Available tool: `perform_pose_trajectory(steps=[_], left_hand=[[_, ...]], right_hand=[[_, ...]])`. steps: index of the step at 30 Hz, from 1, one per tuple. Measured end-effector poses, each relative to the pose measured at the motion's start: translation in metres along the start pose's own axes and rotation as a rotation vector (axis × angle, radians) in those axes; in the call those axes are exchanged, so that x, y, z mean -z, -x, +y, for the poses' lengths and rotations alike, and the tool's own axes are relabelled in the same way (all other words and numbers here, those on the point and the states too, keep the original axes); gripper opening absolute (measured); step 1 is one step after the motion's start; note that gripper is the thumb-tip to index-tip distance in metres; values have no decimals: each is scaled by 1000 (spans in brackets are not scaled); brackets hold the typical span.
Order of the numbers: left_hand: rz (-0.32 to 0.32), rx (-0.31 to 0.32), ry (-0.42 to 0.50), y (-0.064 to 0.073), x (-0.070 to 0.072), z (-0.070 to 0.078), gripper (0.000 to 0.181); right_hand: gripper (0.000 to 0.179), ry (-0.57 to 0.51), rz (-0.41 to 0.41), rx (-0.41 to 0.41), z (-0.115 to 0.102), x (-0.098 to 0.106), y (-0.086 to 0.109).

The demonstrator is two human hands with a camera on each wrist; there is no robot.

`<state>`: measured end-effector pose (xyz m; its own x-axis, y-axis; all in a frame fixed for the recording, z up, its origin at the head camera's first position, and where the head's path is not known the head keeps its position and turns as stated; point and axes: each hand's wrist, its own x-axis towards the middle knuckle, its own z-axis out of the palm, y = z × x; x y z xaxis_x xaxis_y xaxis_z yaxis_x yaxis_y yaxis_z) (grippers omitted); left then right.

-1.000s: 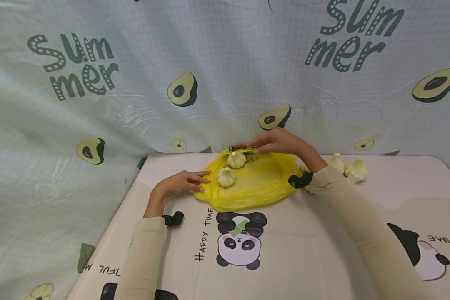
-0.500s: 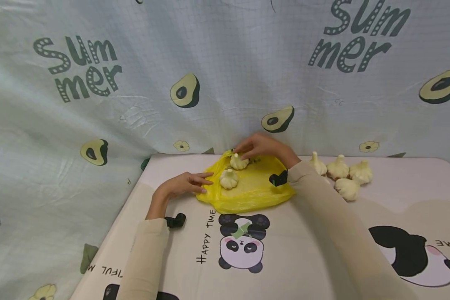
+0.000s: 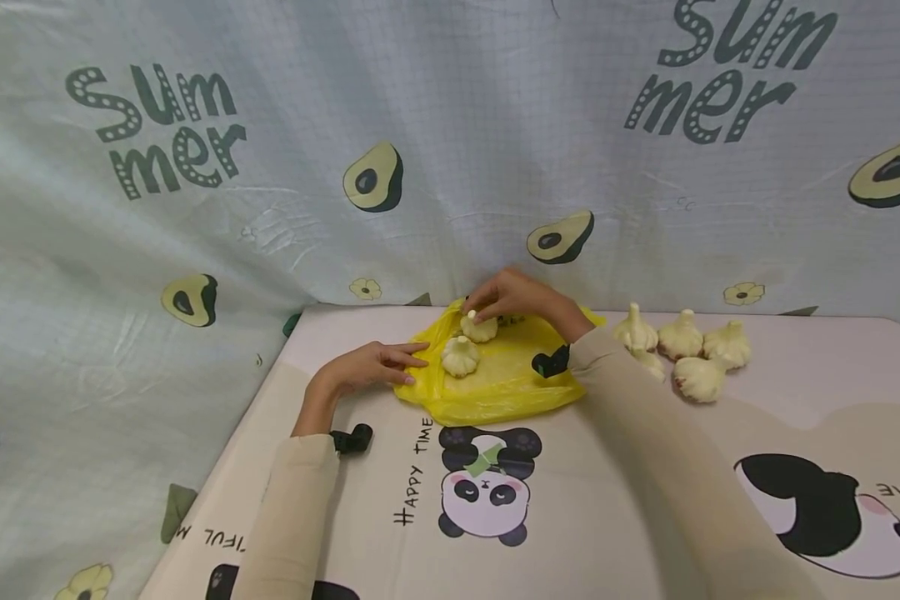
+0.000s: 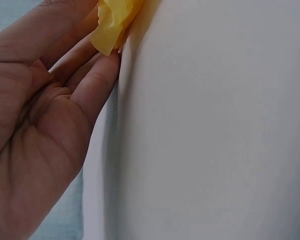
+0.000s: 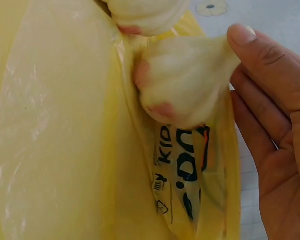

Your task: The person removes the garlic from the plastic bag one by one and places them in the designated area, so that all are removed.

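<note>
In the head view, two pale garlic bulbs lie on a yellow plastic bag, a nearer bulb and a farther bulb. My right hand reaches over the bag from the right and pinches the farther bulb by its stem. The right wrist view shows the thumb on that stem of the garlic bulb, its base resting against the bag's printed part. My left hand rests at the bag's left edge, fingers fairly straight. In the left wrist view, a fold of the bag touches the fingers.
Several more garlic bulbs stand in a group on the table at the right. A printed cloth hangs behind the table's back edge. A panda print decorates the tabletop in front of the bag.
My right hand has moved left and down from the bag's back rim to the farther bulb. Its arm now uncovers more of the right-hand group. The left hand stays at the bag's edge.
</note>
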<state>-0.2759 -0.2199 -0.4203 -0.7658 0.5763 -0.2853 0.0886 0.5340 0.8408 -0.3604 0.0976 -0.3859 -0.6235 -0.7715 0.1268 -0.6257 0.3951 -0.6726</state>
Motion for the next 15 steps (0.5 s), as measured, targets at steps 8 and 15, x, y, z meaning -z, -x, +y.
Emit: perform_pose_trajectory(steps=[8, 15], left_hand=[[7, -2, 7, -1, 0, 0, 40], [-3, -27, 6, 0, 0, 2, 41]], right_hand=[[16, -45, -55, 56, -3, 9, 6], [18, -70, -73, 22, -10, 14, 24]])
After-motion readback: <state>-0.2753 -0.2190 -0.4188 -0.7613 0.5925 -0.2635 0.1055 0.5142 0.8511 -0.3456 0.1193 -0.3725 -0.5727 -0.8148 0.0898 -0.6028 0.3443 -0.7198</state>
